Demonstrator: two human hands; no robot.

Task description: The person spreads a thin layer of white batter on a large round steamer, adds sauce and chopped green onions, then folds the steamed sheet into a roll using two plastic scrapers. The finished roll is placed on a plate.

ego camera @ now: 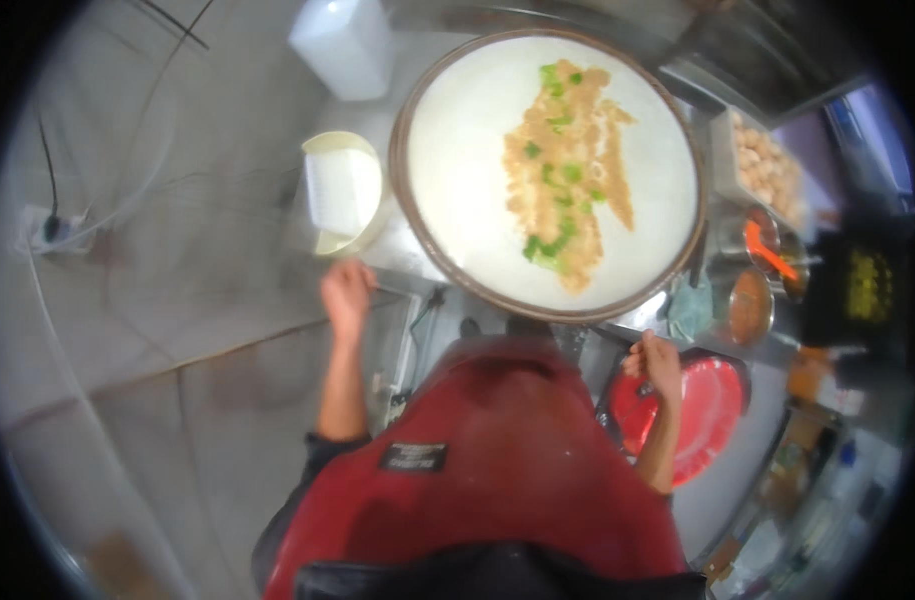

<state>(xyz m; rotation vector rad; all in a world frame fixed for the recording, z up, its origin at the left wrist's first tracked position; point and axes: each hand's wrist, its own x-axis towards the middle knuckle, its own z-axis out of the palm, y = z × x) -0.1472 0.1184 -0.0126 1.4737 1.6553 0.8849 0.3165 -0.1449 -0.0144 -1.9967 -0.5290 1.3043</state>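
Note:
A large round griddle (429, 259) with a brown rim bears a wide pale layer, topped by a ragged light-brown patch with green leafy pieces (558, 240). Below a cream-coloured tub (352, 244), at the worktop's left front corner, my left hand (347, 294) is loosely curled; whether it holds anything is unclear. My right hand (657, 361) has bent fingers over a red basin (709, 420), just below the worktop's front edge. A dark, thin thing near its fingertips is too blurred to tell if held. A pale green cloth (691, 309) lies close above that hand.
A white container (345, 52) stands behind the tub. To the griddle's right are a box of brown eggs (769, 161) and metal pots, one with an orange-handled utensil (769, 251) and one with brown sauce (750, 307). A cable and socket (52, 227) are far left.

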